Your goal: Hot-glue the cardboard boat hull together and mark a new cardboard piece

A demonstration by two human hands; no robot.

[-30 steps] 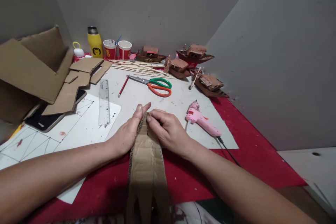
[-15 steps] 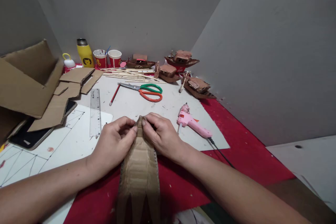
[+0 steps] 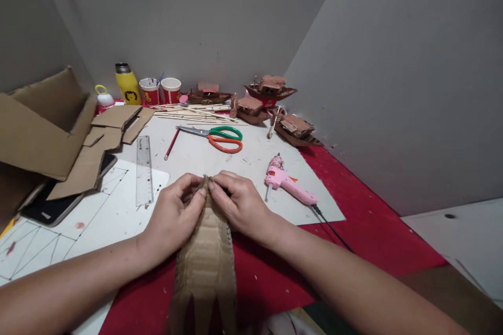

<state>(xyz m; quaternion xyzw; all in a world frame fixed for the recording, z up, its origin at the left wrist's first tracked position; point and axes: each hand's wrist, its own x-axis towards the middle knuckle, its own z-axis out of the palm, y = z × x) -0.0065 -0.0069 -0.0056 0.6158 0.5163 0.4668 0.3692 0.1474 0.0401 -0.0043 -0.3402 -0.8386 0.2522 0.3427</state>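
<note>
Both hands in tight: left hand (image 3: 173, 214) and right hand (image 3: 242, 203) pinch the cardboard (image 3: 206, 256) at its narrow tip, the rest sloping back above the red cloth (image 3: 271, 275). Looks like edge-joining; next move calls for even thumb pressure, edges matched. Glue gun (image 3: 288, 182) lies rightward, scissors (image 3: 206, 133) beyond.

One head-worn camera looks forward and down; hands (image 3: 168, 214) close, grey walls (image 3: 188, 15) beyond.
</note>
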